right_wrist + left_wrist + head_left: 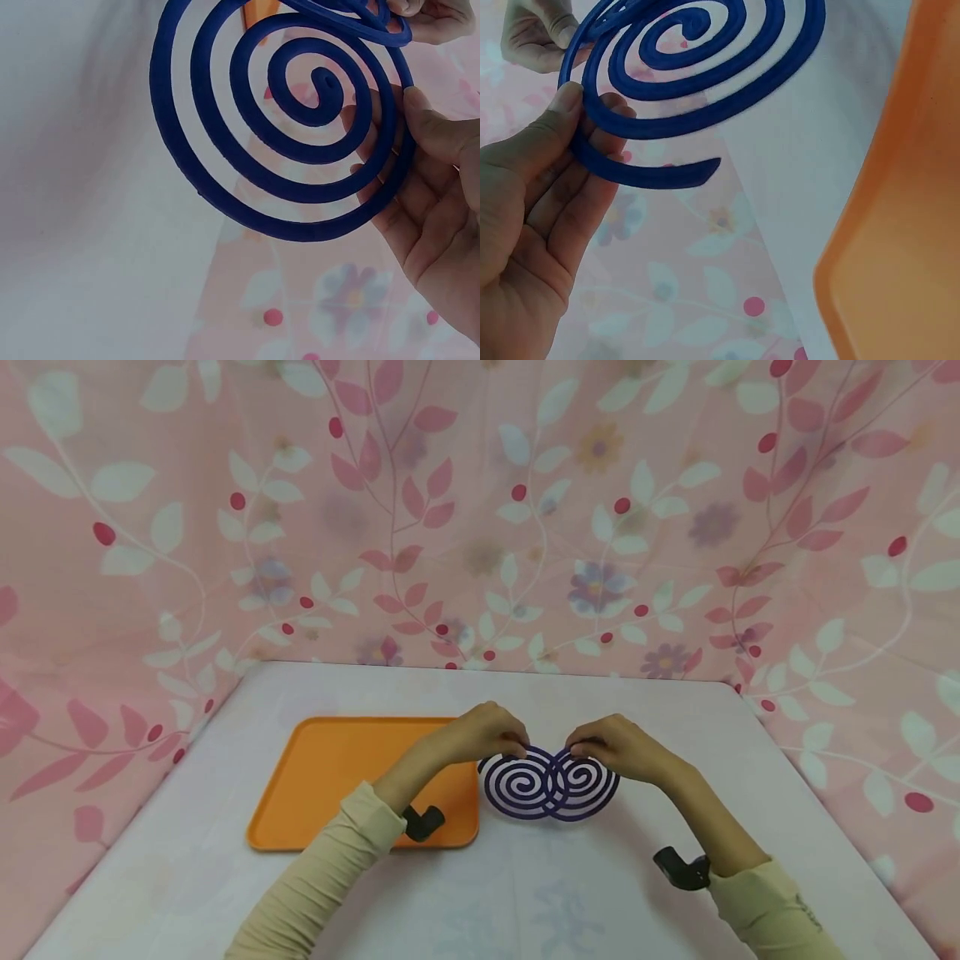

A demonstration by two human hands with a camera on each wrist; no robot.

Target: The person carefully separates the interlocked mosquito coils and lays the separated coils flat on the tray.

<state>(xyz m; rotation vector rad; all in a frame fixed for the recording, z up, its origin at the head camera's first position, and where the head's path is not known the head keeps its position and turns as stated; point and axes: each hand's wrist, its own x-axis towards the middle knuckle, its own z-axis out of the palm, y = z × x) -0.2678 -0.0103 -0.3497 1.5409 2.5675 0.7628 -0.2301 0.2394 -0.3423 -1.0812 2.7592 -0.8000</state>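
Two dark blue spiral mosquito coils overlap in the middle of the head view, their rings crossing each other. My left hand [486, 732] pinches the upper edge of the left mosquito coil [517, 816] between thumb and fingers. At the upper edge of the right mosquito coil [576, 817], my right hand [621, 747] grips the outer ring. Seen from the left wrist, the left coil [652, 127] has a free tapered outer end below the fingers. In the right wrist view, fingers lie behind the right coil [300, 230] and the thumb presses its near side.
An orange tray [352, 768] lies on the white-covered table [570, 893], left of the coils and partly under my left forearm. Pink floral fabric [480, 527] stands behind the table and along both sides. A dark device sits on each wrist.
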